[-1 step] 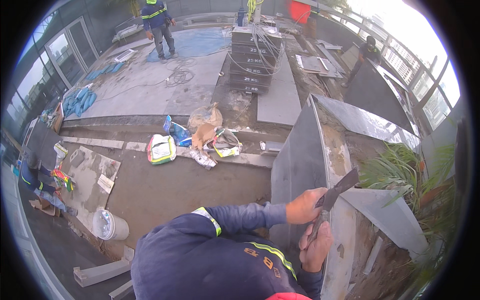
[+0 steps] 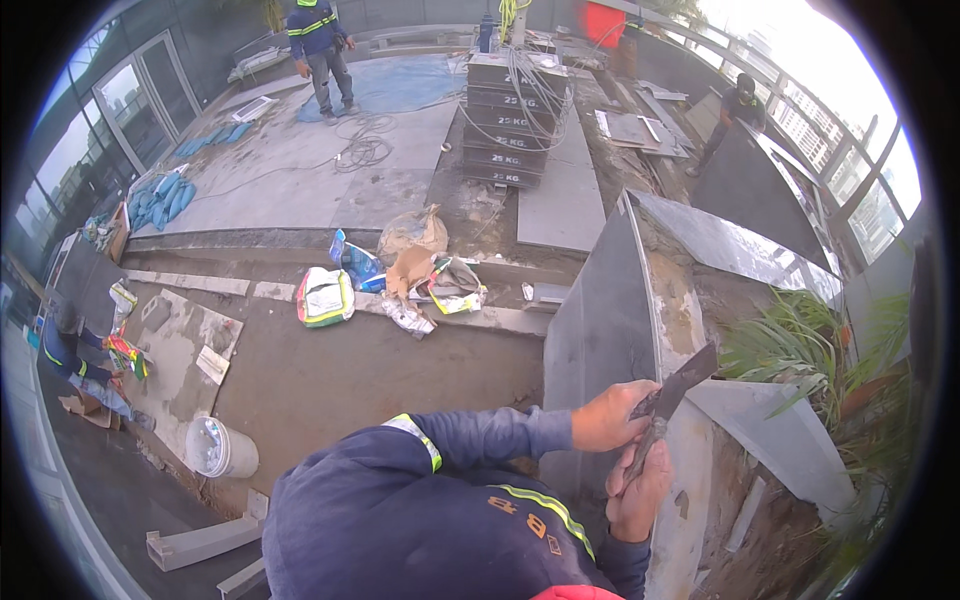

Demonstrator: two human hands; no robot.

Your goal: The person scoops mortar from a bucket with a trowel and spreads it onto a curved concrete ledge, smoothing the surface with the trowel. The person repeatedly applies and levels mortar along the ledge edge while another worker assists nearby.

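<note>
Both of my hands are around a dark, flat-bladed trowel (image 2: pixel 688 374), above the top edge of an upright grey slab (image 2: pixel 598 345). My left hand (image 2: pixel 610 415) is closed at the trowel's neck, close to the blade. Just below it, my right hand (image 2: pixel 642 492) grips the handle end. The blade points up and to the right, its surface dark and dirty. My fingers hide much of the handle. Behind the slab runs a rough mortar-stained ledge (image 2: pixel 672 300), and a loose grey slab piece (image 2: pixel 775 425) lies to the right of the blade.
Torn bags (image 2: pixel 408 275) lie on a low kerb ahead. A white bucket (image 2: pixel 222 450) stands left, near a crouching co-worker (image 2: pixel 75 350). Stacked weights (image 2: pixel 505 130) with cables stand farther off. Two other people (image 2: pixel 322 55) (image 2: pixel 738 105) are beyond. Plants (image 2: pixel 790 345) grow at right.
The trowel's blade has tilted slightly lower, and my right hand has shifted a little to the right. Both hands keep their hold.
</note>
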